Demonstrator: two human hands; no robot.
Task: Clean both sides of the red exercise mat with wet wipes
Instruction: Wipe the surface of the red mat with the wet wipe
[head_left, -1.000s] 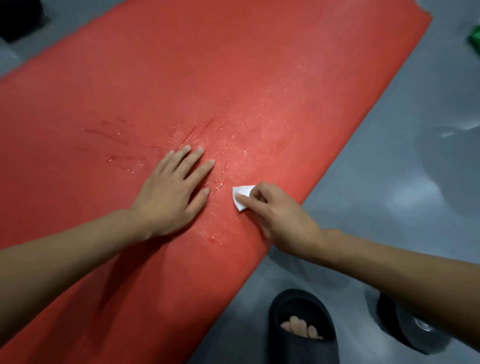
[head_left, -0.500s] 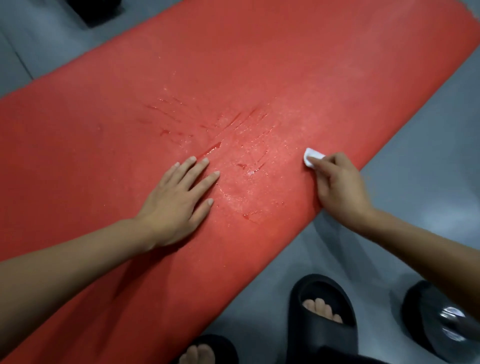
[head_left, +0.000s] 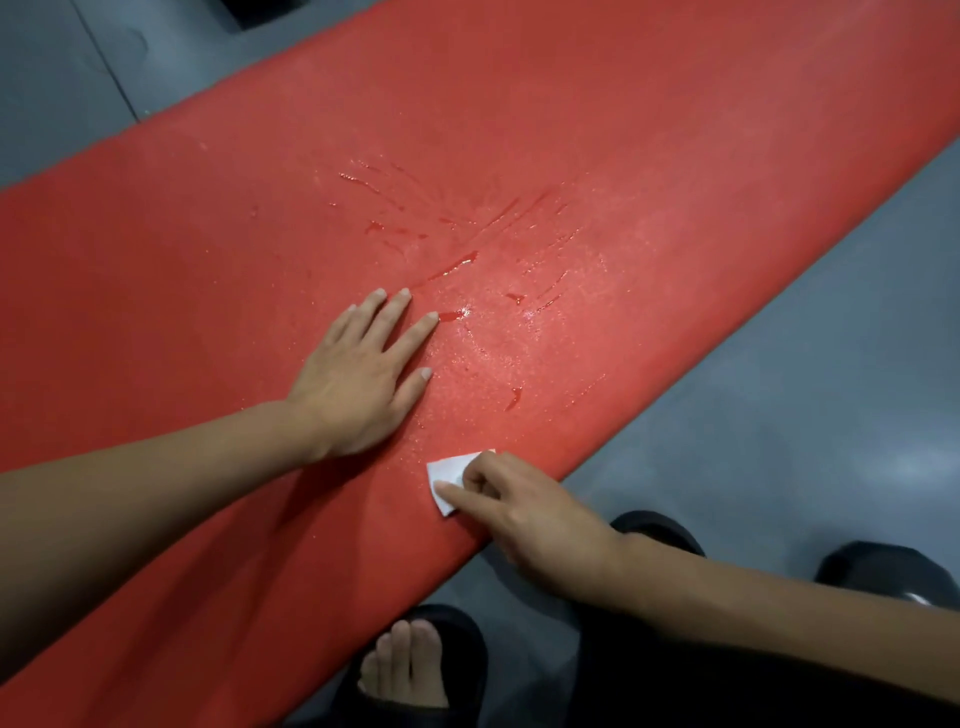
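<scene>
While partly, perhaps, under fingers: one wipe, one mat, two hands.

Grey floor, smooth with a dull sheen, filling the right side and the upper left corner. Thin dark seam running slantwise across that upper left patch. Dark boxy shape at the top edge, cut off by the frame (too little showing to tell what). Black slide sandal at the bottom, bare toes poking out of the front. Second black sandal further right, mostly hidden. Black rounded object near the right edge, glossy, a small bright glint on it.
</scene>
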